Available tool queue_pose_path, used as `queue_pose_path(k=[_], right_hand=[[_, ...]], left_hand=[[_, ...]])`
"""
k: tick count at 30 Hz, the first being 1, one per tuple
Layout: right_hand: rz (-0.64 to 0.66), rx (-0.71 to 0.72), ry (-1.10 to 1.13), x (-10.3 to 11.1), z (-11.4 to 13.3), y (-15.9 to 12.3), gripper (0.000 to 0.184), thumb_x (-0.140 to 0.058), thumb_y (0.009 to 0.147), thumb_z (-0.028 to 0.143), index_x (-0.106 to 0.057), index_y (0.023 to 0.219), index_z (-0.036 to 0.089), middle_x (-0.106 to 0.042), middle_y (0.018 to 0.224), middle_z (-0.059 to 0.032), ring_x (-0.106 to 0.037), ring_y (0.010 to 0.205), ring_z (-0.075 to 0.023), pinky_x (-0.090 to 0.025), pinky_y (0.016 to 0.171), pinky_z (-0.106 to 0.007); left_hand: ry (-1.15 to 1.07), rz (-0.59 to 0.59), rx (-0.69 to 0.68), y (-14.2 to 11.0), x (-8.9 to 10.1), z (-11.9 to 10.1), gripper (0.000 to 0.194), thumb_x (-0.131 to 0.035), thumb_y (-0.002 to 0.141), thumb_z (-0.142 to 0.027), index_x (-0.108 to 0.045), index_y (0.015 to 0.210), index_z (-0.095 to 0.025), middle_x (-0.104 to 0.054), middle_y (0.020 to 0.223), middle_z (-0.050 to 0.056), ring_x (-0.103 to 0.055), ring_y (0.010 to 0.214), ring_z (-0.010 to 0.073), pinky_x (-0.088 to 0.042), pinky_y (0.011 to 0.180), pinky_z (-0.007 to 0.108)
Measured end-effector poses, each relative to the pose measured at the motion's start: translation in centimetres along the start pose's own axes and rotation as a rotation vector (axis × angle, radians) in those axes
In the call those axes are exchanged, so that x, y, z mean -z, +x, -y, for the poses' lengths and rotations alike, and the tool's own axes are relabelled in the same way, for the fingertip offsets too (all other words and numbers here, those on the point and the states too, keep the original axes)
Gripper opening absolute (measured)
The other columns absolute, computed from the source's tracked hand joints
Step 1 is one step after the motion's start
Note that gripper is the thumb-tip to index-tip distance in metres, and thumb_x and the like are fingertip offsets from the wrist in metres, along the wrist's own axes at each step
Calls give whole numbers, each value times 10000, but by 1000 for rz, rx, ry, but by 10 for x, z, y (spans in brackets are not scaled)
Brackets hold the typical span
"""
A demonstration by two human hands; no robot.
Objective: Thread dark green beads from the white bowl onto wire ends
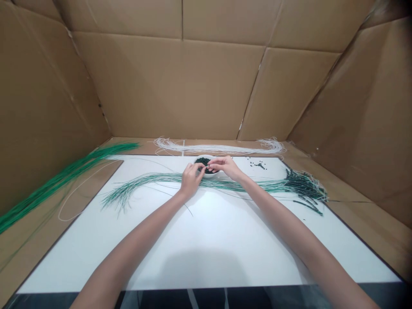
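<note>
Directions are read as on a clock face centred on the white bowl (217, 173), which stands near the far edge of the white board (206, 240) and holds small dark green beads (201, 161). The left hand (190, 178), at 8 o'clock, and the right hand (227, 166), at 3 o'clock, meet over the bowl. Each is closed to a narrow pinch of thumb and fingers; a pale sliver shows between the fingertips, too small to identify, and which hand grips it cannot be told. The bundle of green and white strands (154, 177) runs crosswise on the 6 o'clock side, beneath the wrists; its dark, beaded ends (304, 186) lie well apart from the bowl, just past 3 o'clock. Loose beads (258, 165) are scattered at 3 o'clock, nearer the bowl. A bundle of white strands (212, 149) lies at 12 o'clock on cardboard (296, 150); a bright green bundle (74, 171) lies at 9 o'clock.
</note>
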State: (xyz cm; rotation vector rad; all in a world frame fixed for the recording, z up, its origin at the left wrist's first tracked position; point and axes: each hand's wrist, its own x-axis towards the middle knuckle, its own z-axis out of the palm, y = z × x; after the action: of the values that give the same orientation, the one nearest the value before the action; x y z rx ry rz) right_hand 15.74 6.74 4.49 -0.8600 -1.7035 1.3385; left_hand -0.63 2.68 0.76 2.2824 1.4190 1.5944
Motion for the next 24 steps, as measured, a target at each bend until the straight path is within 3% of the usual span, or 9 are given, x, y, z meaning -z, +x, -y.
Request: queue_pose_path(k=[24], right_hand=[[58,-15,22,1,1,0,290,-677,604,304,-637,830,126,-681,745,-57,-620,667,-137,-487,701,-293]], left_hand=[[6,-22,-20,-1,0,1,127,-443,833,-266,-549,848,-198,-609,810,3,-450,709,140,-394,682,255]])
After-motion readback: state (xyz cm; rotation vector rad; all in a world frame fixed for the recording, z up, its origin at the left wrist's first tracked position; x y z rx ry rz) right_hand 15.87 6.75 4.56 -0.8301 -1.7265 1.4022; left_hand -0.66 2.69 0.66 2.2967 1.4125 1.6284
